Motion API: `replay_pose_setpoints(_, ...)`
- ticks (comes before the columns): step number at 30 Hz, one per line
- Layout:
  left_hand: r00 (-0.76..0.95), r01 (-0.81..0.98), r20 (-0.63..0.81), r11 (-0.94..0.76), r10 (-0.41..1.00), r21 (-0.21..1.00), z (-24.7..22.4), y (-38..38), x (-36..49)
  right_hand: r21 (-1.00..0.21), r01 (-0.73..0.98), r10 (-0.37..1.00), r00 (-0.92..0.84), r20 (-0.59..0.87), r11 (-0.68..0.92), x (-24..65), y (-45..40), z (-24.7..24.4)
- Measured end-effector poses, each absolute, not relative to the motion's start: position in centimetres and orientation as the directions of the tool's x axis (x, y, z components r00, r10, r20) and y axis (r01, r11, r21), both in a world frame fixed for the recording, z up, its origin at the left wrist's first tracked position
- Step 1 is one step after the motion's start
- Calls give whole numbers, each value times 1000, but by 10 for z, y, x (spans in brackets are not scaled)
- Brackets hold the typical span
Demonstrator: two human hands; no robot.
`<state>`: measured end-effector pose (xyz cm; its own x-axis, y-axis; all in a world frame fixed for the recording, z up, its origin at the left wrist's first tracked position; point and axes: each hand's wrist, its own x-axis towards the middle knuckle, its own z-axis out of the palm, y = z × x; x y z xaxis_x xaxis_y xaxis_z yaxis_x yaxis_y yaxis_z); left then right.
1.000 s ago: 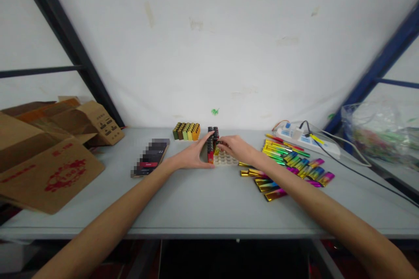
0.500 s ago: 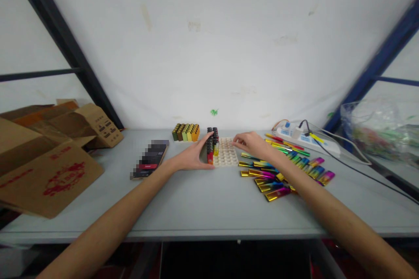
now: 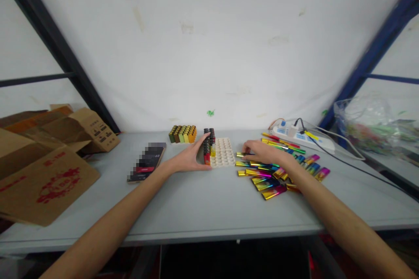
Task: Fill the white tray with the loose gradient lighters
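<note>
1. A pale wall (image 3: 209,52) fills the background, with a green scribble (image 3: 210,113) low on it, and below runs the long grey desk (image 3: 196,209).
2. Here's the middle: a white tray (image 3: 225,154) full of round holes, with black-topped pieces (image 3: 207,147) standing upright along its left side, red at the near end, and a yellow piece (image 3: 212,151) just beside them.
3. The left hand (image 3: 190,157) is right there, its grip wide, a big C about that upright row: thumb at the near end, fingers towards the far one. Whether it presses on them, I can't tell.
4. Across to the right hand (image 3: 260,151), its grip narrow, fingers curled down over the edge of the shiny coloured pieces (image 3: 274,192) lying spread right of the tray. Can't tell whether it has one pinched.
5. Behind them, a white power strip (image 3: 319,141) with plugs and cables, and a clear plastic bag (image 3: 366,117) far right.
6. Over on the left, open cardboard boxes (image 3: 70,181), a dark flat item (image 3: 157,152) partly pixelated, and near the wall, a tight block of yellow, green and brown pieces (image 3: 182,134) standing upright.
</note>
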<state>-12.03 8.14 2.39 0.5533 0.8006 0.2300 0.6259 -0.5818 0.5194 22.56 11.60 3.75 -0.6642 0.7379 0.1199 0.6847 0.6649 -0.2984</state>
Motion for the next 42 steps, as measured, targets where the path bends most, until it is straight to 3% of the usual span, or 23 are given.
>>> replay_pose_setpoints(8, 542, 639, 230, -574, 808, 512, 22, 82, -121, -298, 646, 703, -571, 424, 703, 215, 115, 39)
replay_pose_setpoints(11, 550, 635, 233, -582, 802, 508, 20, 84, -122, -380, 616, 718, -512, 472, 690, 209, 112, 42)
replay_pose_setpoints(14, 557, 634, 232, -589, 797, 502, 19, 85, -123, -542, 578, 791, -413, 451, 610, 203, 109, 43)
replay_pose_setpoints(19, 565, 626, 234, -596, 791, 503, 21, 84, -122, -788, 328, 834, -390, 390, 521, 195, 109, 38)
replay_pose_setpoints(29, 558, 637, 240, -595, 795, 491, 23, 82, -121, -947, -9, 788, -551, 273, 322, 180, 93, 38)
replay_pose_setpoints(32, 559, 633, 251, -602, 790, 487, 21, 83, -122, -953, -35, 839, -465, 282, 301, 176, 93, 35)
replay_pose_setpoints(42, 557, 642, 246, -598, 794, 480, 20, 83, -122, -998, 3, 938, -341, 58, 63, 176, 94, 36)
